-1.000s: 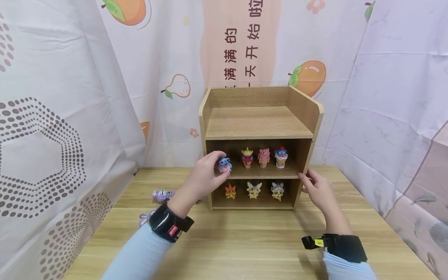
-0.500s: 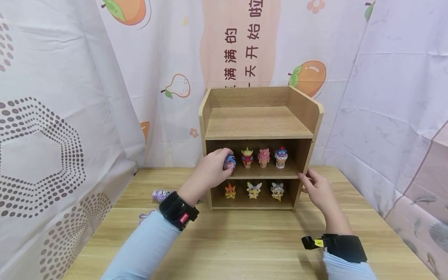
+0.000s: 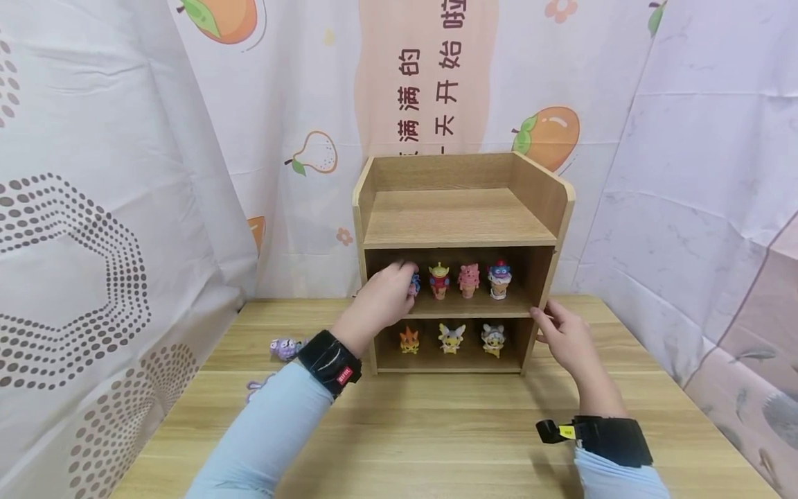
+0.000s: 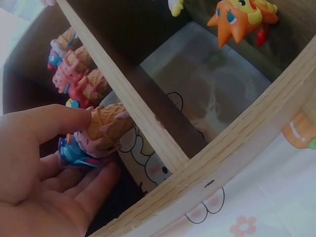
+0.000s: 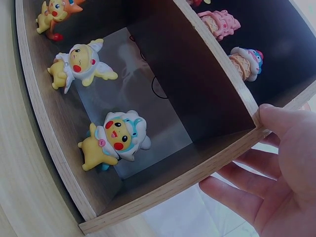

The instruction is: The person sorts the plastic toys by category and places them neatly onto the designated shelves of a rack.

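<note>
My left hand (image 3: 382,299) reaches into the left end of the wooden shelf's (image 3: 458,216) middle level. Between thumb and fingers it pinches a blue figurine on an ice-cream cone (image 4: 104,127), mostly hidden behind the hand in the head view. To its right on that level stand a red figurine with a yellow-green head (image 3: 439,281), a pink figurine (image 3: 469,281) and a blue figurine with a red hat (image 3: 499,280). My right hand (image 3: 569,343) holds the shelf's right side, thumb on the front edge and fingers along the outer face.
On the lower level stand an orange-hooded figurine (image 3: 409,340), a white-eared yellow one (image 3: 451,338) and a white-hooded yellow one (image 3: 492,340). Left on the wooden table (image 3: 424,436) lie a purple figurine (image 3: 285,348) and another purple item (image 3: 257,385), partly behind the left arm.
My left hand has carried the blue figurine right and deeper into the middle level, beside the red one. My right hand has stayed on the shelf's side.
</note>
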A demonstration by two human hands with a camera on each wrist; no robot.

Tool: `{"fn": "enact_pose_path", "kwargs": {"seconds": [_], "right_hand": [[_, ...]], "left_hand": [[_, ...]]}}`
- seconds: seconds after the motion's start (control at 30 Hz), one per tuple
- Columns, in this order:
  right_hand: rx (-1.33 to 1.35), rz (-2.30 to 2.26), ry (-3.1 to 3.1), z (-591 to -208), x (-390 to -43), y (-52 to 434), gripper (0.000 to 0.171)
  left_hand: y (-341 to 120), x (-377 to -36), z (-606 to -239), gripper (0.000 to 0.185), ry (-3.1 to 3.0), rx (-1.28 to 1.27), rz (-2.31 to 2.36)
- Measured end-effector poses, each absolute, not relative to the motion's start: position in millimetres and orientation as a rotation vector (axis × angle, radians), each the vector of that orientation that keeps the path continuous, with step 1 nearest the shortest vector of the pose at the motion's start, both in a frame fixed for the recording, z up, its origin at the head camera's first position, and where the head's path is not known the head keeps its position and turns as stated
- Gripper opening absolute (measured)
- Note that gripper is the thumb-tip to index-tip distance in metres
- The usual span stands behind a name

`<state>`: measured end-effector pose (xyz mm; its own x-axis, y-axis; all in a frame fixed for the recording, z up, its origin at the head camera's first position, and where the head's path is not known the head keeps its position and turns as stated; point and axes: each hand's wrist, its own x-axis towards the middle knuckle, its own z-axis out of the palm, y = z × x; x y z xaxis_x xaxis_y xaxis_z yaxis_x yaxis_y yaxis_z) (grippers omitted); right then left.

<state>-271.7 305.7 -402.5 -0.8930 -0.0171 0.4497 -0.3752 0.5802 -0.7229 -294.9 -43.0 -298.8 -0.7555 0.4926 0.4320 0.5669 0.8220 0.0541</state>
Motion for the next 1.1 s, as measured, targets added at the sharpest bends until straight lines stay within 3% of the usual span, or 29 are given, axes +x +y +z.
{"fn": "enact_pose_path", "kwargs": {"seconds": [0.83, 1.1], "right_hand": [[0.310, 1.241, -2.410, -403.4, -272.4, 305.5, 0.044], [0.305, 1.226, -2.429, -403.8, -272.1, 306.8, 0.051]], "left_hand": [[-32.3, -304.1, -299.7, 0.027, -2.591, -0.661, -0.035], [-33.9, -303.8, -304.0, 0.031, -2.500, -0.671, -0.028]]}}
